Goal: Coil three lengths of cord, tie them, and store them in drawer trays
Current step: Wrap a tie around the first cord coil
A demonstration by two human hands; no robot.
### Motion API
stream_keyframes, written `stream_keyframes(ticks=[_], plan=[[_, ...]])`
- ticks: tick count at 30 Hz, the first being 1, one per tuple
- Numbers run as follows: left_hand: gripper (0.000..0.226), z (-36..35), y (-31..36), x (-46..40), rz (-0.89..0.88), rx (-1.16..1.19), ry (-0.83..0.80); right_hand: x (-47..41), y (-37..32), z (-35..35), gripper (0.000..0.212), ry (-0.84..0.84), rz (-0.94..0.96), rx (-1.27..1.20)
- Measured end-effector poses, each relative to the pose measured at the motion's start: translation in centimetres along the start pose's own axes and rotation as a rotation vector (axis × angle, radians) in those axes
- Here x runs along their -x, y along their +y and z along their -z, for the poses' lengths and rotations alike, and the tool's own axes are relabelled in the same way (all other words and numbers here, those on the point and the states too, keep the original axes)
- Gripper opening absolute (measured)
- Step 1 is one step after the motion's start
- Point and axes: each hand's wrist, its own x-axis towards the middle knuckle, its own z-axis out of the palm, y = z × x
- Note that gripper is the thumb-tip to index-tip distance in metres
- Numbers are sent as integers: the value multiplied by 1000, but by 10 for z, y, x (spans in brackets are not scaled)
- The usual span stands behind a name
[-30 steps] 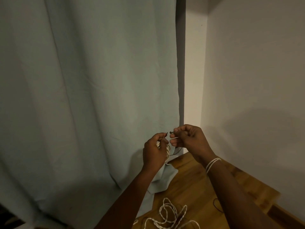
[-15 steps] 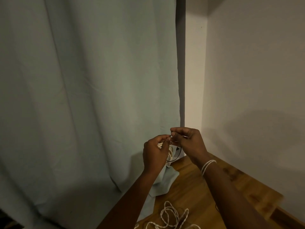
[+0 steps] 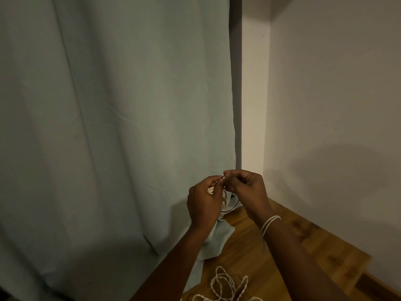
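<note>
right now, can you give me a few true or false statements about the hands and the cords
1. Both hands meet in front of the curtain. True.
2. The left hand rests flat on the wooden surface. False: it is raised, holding a white cord bundle.
3. A loose white cord lies on the wooden surface. True.
4. The right hand hangs open and idle. False: its fingers pinch a thin dark tie.
5. The right wrist is bare. False: white cord loops circle it.

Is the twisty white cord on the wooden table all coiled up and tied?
No, the white cord lies in loose, untied loops on the wooden table.
</note>
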Motion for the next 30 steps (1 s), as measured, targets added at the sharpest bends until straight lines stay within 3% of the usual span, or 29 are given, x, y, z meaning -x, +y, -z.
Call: stream_keyframes(ticks=[20, 30], plan=[[23, -9, 4, 2, -30, -10, 35, 0, 4, -4, 14, 66, -133, -164], [23, -12, 5, 4, -75, -29, 53, -4, 10, -4, 14, 80, -92, -48]])
